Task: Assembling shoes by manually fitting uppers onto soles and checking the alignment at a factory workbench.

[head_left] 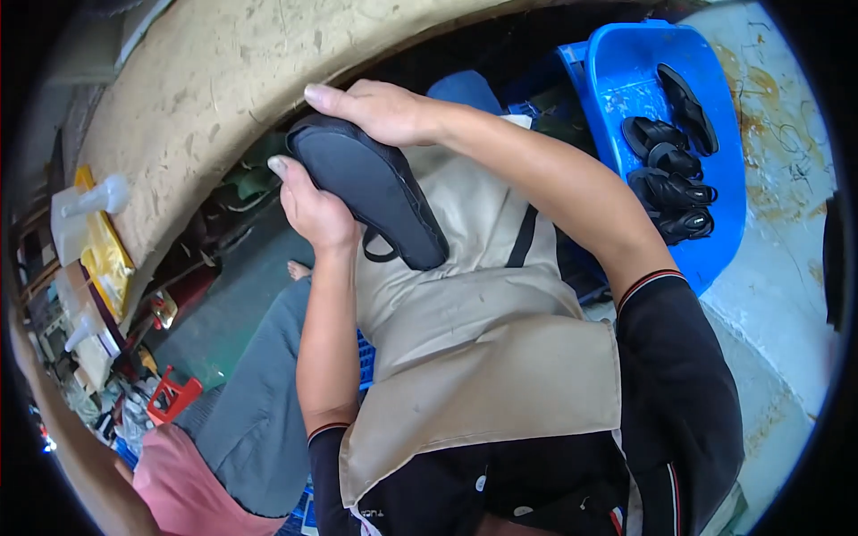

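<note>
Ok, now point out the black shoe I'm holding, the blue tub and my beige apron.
Black shoe [371, 188]: head view, on the middle of its sole.
Blue tub [626, 87]: head view, on bare plastic inside.
Beige apron [492, 375]: head view, on its cloth.

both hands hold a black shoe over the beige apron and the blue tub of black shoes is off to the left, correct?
Not quite: the head view shows the blue tub of black shoes off to the right, not the left. The left hand and right hand do hold a black shoe over the beige apron.
</note>
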Demonstrator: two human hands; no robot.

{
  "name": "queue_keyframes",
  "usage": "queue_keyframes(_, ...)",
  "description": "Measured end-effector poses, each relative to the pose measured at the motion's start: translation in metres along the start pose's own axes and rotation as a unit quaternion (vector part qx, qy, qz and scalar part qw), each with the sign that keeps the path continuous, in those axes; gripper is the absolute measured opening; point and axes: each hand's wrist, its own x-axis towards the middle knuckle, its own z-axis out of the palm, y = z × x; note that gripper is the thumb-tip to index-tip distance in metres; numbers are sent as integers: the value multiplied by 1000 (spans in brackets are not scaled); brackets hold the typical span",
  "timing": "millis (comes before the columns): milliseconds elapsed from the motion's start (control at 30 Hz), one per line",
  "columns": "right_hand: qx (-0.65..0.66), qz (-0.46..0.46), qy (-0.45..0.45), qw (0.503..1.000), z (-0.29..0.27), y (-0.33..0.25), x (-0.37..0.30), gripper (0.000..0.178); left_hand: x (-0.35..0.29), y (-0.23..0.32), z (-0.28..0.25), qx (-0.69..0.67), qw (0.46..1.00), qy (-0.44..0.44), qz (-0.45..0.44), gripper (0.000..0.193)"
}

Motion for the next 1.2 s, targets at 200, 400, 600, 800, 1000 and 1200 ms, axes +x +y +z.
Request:
queue_keyframes(200,-249,-64,163,953,36,50,-25,56,21,-38,-22,22,997,71,-18,56)
queue_keyframes(400,-379,-214,240,868,66,146,-74,48,26,-45,-26,-30,993,92,-65,56)
queue_keyframes(600,-66,-110,128,983,42,103,-91,55,9,-52,-35,78,992,-32,90,51)
queue_keyframes(800,-116,5,-27,993,-13,-19,-36,50,-12,-28,-18,114,973,-85,182,49)
queue_keyframes(1000,-327,-250,215,886,32,44,-82,39,-18,-26,-23,128,969,-101,186,48)
queue_keyframes(1200,-280,-408,64,867,8,-31,-57,43,-29,4,-18,146,948,-188,212,48)
